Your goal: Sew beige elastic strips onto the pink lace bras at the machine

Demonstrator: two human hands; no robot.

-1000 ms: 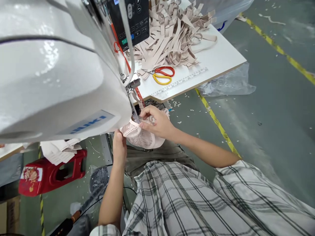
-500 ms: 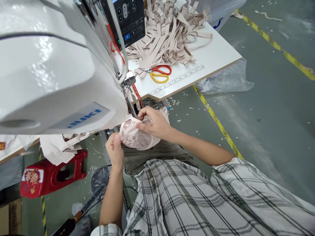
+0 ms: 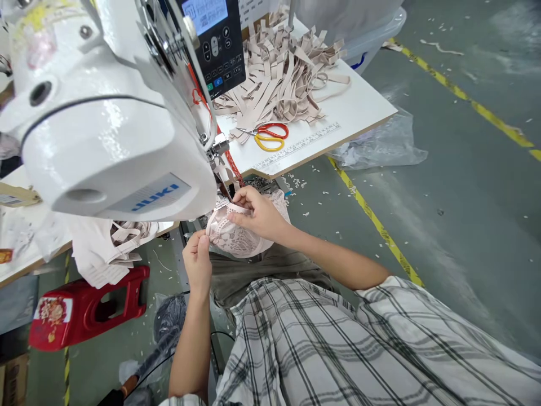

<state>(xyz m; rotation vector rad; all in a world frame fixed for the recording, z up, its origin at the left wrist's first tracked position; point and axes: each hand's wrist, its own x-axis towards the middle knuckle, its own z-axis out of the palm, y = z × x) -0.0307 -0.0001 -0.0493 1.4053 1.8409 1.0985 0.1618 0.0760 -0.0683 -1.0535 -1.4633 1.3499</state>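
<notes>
A pale pink lace bra [image 3: 236, 239] lies under the needle area of a white sewing machine [image 3: 122, 152]. My left hand [image 3: 198, 256] pinches the bra's edge at its left side, thumb against the fingers. Close to the needle, my right hand [image 3: 257, 211] is closed on the upper edge of the lace, with fingertips beside the presser foot. The curved cup shows between both hands, and more lace spreads out beyond my right hand. The machine's head partly hides the sewing point.
Scissors [image 3: 270, 137] with red and yellow handles lie on the white table [image 3: 359, 101], beside a printed ruler [image 3: 300, 146] and a heap of beige straps [image 3: 287, 79]. A control panel [image 3: 220, 56] stands behind the needle. At lower left sits a red stool [image 3: 88, 310].
The view has shifted, so more of the machine's head and panel shows. Both hands keep their hold on the bra; its upper edge by the needle looks slightly rearranged.
</notes>
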